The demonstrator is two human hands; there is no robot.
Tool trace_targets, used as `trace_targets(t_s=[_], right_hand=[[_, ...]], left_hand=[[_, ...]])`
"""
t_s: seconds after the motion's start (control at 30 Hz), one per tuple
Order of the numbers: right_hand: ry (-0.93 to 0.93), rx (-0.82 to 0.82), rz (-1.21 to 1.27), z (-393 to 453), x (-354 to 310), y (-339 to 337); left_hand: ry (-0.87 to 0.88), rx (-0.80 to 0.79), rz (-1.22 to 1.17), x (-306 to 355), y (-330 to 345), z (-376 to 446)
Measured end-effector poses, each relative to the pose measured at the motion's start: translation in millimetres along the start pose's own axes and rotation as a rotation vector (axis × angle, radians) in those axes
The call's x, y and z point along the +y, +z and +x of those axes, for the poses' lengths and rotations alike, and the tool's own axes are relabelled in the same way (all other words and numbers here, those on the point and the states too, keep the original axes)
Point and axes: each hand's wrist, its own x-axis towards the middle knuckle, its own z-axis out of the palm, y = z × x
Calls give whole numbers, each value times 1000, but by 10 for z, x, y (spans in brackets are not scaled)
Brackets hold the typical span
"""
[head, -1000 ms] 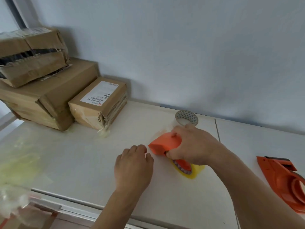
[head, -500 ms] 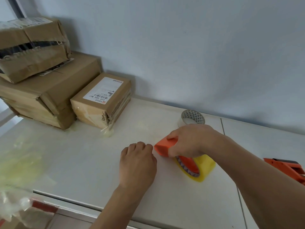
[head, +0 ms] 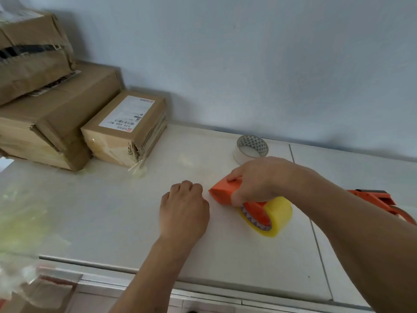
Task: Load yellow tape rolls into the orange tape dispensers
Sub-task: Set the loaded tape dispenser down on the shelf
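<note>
An orange tape dispenser (head: 222, 192) lies on the white table (head: 112, 213), with a yellow tape roll (head: 278, 214) mounted on its wheel. My right hand (head: 259, 179) grips the dispenser's handle from above. My left hand (head: 184, 210) rests on the table just left of the dispenser, fingers curled under, with nothing visible in it. A second orange dispenser (head: 379, 201) lies at the right, partly hidden behind my right forearm. A whitish tape roll (head: 251, 150) with a patterned core stands behind my right hand.
Stacked cardboard boxes (head: 45, 114) fill the back left corner, a smaller labelled box (head: 126, 125) beside them. Crumpled clear plastic (head: 20, 233) lies at the left front edge. A blue-grey wall closes off the back of the table.
My right hand has tilted the dispenser, so more of the yellow roll shows. The camera has shifted left, and the second dispenser now sits further toward the right edge behind my arm.
</note>
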Motion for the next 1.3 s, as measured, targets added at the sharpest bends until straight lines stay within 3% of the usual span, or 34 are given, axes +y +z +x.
trace_targets(t_s=[0.43, 0.73, 0.87, 0.97, 1.07, 1.3], right_hand=[[46, -115, -1, -280, 184, 106], [56, -28, 20, -433, 301, 342], [28, 10, 15, -431, 331, 411], [-60, 109, 179, -460, 421, 529], [-142, 278, 149, -495, 571, 616], [59, 562, 83, -807, 1257, 827]], left_hand=[[-9, -13, -35, 21, 30, 34], [43, -20, -20, 283, -52, -45], [84, 51, 25, 401, -127, -180], [138, 125, 62, 574, -212, -212], [170, 177, 103, 833, -279, -265], [211, 298, 22, 1606, -378, -537]])
